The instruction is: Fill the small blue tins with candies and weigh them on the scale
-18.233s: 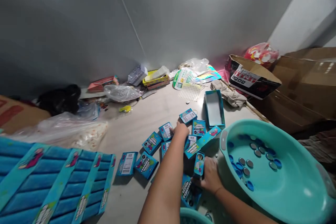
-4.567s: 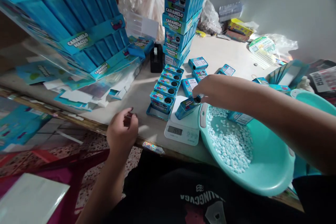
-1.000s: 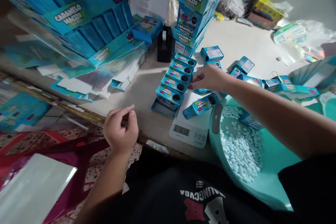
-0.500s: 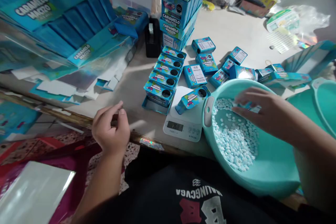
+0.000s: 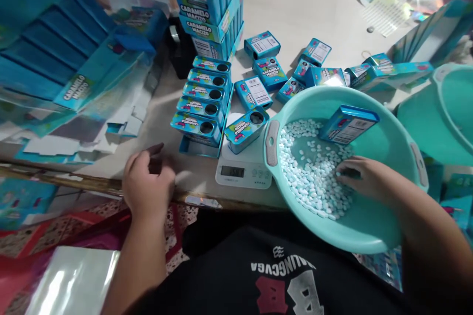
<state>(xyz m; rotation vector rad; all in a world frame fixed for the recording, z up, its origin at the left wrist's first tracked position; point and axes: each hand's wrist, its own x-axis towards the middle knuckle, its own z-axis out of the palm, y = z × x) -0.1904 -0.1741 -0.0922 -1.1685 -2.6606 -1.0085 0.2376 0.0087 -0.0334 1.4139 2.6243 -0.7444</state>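
Inside the turquoise basin [image 5: 384, 229], my right hand [image 5: 364, 177] has its thumb and fingertips pinched together on the small white and pale-blue candies [image 5: 314, 177]. A blue candy box [image 5: 349, 125] lies tilted in the basin behind that hand. My left hand [image 5: 148, 177] rests at the table edge, holding nothing, its fingers loosely curled and thumb apart. Between my hands stands a white digital scale [image 5: 254, 177] with a lit display and a blue box with a round opening [image 5: 246, 130] on it. Left of the scale, several similar boxes [image 5: 195, 128] stand in a row in a tray.
Loose blue boxes [image 5: 269, 71] lie behind the scale. Stacked display cartons [image 5: 207, 10] rise at the back beside a black tape dispenser [image 5: 179, 47]. Large filled cartons [image 5: 48, 44] occupy the left. Another turquoise container [image 5: 421, 113] sits at the right.
My right hand has come down and nearer to me, into the candies, uncovering the box in the basin. The camera view has shifted; my left hand stays near the table edge.
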